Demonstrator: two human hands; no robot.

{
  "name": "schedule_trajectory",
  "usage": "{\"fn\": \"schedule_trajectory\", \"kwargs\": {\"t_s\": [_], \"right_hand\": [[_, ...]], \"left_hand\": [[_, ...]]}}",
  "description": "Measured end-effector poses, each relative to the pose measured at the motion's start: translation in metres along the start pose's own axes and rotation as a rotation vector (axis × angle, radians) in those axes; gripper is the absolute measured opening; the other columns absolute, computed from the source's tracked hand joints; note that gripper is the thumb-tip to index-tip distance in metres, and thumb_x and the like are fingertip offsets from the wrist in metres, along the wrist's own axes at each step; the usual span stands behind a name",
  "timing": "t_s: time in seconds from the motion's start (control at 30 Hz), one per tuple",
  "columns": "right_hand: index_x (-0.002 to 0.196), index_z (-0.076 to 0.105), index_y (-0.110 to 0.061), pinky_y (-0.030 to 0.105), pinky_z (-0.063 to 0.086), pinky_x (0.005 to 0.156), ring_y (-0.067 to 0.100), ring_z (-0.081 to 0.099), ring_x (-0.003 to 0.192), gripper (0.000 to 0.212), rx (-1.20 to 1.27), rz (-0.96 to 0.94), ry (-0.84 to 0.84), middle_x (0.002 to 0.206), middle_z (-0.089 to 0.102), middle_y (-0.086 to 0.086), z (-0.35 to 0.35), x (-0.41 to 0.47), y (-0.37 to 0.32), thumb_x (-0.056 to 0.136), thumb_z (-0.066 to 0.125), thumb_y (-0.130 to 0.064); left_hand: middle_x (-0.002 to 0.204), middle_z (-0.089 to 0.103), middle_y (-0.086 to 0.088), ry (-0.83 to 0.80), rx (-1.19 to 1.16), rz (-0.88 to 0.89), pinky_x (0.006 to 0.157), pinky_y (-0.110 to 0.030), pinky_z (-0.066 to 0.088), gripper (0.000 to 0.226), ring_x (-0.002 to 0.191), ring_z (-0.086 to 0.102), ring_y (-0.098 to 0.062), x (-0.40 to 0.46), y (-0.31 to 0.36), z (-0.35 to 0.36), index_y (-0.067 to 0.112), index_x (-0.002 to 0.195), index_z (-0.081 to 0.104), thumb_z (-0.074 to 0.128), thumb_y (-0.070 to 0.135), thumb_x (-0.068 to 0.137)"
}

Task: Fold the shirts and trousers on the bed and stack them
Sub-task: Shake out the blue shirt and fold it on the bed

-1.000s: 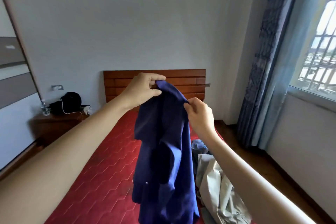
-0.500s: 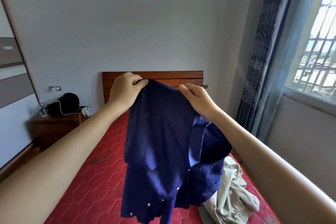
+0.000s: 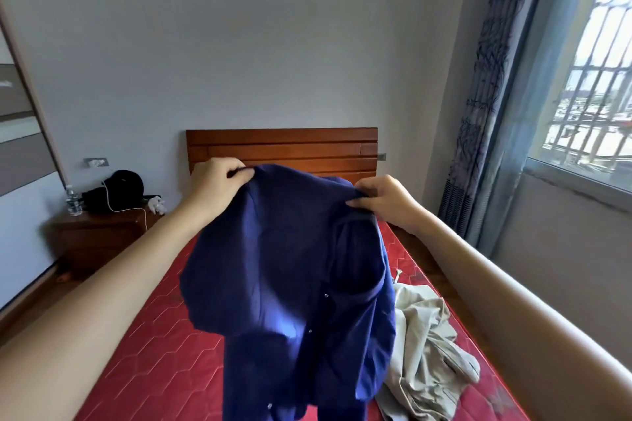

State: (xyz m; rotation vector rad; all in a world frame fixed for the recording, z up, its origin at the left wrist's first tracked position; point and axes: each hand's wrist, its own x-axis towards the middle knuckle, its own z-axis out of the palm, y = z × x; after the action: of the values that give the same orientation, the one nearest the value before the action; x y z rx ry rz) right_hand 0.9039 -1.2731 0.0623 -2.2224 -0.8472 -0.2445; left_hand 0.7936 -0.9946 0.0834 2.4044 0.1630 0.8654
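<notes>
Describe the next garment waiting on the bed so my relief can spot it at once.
Start at the red mattress below the wooden headboard. On its window side lies a crumpled beige garment, partly behind the blue shirt held up by both hands. It is the only pale cloth lying there, unfolded.

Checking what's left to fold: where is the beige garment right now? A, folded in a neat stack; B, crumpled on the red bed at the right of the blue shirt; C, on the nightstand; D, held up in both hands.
B: the beige garment lies crumpled on the red bed, while the left hand and right hand hold up the blue shirt.
</notes>
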Motion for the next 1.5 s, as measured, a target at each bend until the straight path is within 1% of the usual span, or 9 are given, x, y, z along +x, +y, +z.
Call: {"fn": "schedule_trajectory", "kwargs": {"t_s": [0.17, 0.37, 0.63, 0.73, 0.8, 1.1, 1.2, 1.3, 1.5], "right_hand": [[0.085, 0.071, -0.001, 0.045, 0.05, 0.086, 0.02, 0.062, 0.08, 0.006, 0.118, -0.18, -0.05, 0.087, 0.072, 0.015, 0.004, 0.009, -0.051, 0.08, 0.068, 0.001], [0.098, 0.073, -0.002, 0.047, 0.048, 0.088, 0.019, 0.061, 0.084, 0.015, 0.21, -0.164, -0.035, 0.094, 0.072, 0.018, -0.002, 0.009, -0.068, 0.084, 0.067, -0.001], [0.121, 0.064, -0.027, 0.023, 0.055, 0.083, -0.001, 0.066, 0.097, 0.059, 0.362, 0.041, 0.058, 0.105, 0.071, -0.012, 0.01, -0.036, -0.033, 0.07, 0.075, -0.057], [0.083, 0.069, -0.025, 0.023, 0.047, 0.061, -0.005, 0.057, 0.061, 0.015, 0.133, 0.063, 0.154, 0.066, 0.064, -0.02, 0.017, -0.047, -0.013, 0.079, 0.076, -0.038], [0.062, 0.061, -0.027, 0.026, 0.037, 0.056, -0.001, 0.045, 0.05, 0.026, 0.147, 0.07, 0.207, 0.049, 0.054, -0.018, 0.013, -0.046, -0.003, 0.084, 0.073, -0.022], [0.086, 0.076, -0.014, 0.023, 0.052, 0.076, 0.009, 0.061, 0.075, 0.016, 0.311, 0.044, 0.021, 0.081, 0.071, 0.003, -0.023, -0.006, -0.048, 0.081, 0.067, 0.0], [0.089, 0.078, -0.009, 0.026, 0.053, 0.075, 0.012, 0.061, 0.077, 0.016, 0.155, 0.045, -0.043, 0.09, 0.073, 0.012, -0.02, 0.007, -0.064, 0.08, 0.066, -0.003], [0.089, 0.078, -0.008, 0.038, 0.055, 0.078, 0.027, 0.064, 0.081, 0.015, 0.076, 0.061, -0.041, 0.091, 0.072, 0.017, -0.015, 0.013, -0.074, 0.078, 0.068, -0.008], [0.087, 0.079, -0.013, 0.023, 0.046, 0.063, 0.01, 0.057, 0.072, 0.018, 0.072, 0.051, 0.005, 0.074, 0.067, -0.001, -0.028, 0.015, -0.072, 0.076, 0.067, -0.006]], "left_hand": [[0.124, 0.058, 0.012, -0.403, -0.06, 0.187, 0.096, -0.025, 0.041, 0.084, 0.112, 0.054, -0.004, -0.02, 0.022, 0.026, 0.026, 0.137, 0.046, 0.077, 0.056, 0.065], [0.061, 0.058, 0.006, -0.131, -0.263, 0.206, 0.052, -0.019, 0.03, 0.019, 0.058, 0.046, -0.003, -0.019, 0.045, 0.04, 0.016, 0.072, 0.068, 0.071, 0.027, 0.087], [0.063, 0.062, -0.004, 0.1, -0.232, 0.096, 0.054, -0.018, 0.033, 0.028, 0.062, 0.054, -0.016, -0.009, 0.079, 0.05, 0.005, 0.068, 0.065, 0.064, 0.022, 0.09], [0.063, 0.062, 0.005, 0.123, -0.23, 0.08, 0.054, -0.012, 0.034, 0.024, 0.062, 0.054, -0.009, -0.001, 0.081, 0.047, 0.012, 0.068, 0.065, 0.064, 0.024, 0.089], [0.058, 0.058, 0.011, 0.121, -0.191, 0.072, 0.053, -0.012, 0.034, 0.023, 0.059, 0.052, -0.002, 0.006, 0.073, 0.042, 0.018, 0.064, 0.064, 0.066, 0.025, 0.086], [0.105, 0.069, 0.007, -0.382, -0.201, 0.025, 0.081, -0.021, 0.049, 0.032, 0.1, 0.065, -0.011, -0.017, 0.031, 0.04, 0.034, 0.104, 0.064, 0.068, 0.009, 0.085], [0.126, 0.06, 0.012, -0.495, -0.392, 0.047, 0.091, -0.025, 0.049, 0.052, 0.113, 0.06, -0.007, -0.037, 0.052, 0.042, 0.038, 0.129, 0.054, 0.069, 0.044, 0.079], [0.116, 0.066, 0.017, -0.344, -0.267, 0.094, 0.087, -0.029, 0.052, 0.06, 0.103, 0.063, -0.006, -0.049, 0.068, 0.047, 0.041, 0.126, 0.057, 0.065, 0.066, 0.072], [0.086, 0.07, -0.009, -0.036, 0.284, 0.108, 0.062, -0.033, 0.042, 0.019, 0.084, 0.066, -0.037, -0.049, 0.069, 0.059, 0.018, 0.095, 0.071, 0.055, 0.029, 0.094]]}}
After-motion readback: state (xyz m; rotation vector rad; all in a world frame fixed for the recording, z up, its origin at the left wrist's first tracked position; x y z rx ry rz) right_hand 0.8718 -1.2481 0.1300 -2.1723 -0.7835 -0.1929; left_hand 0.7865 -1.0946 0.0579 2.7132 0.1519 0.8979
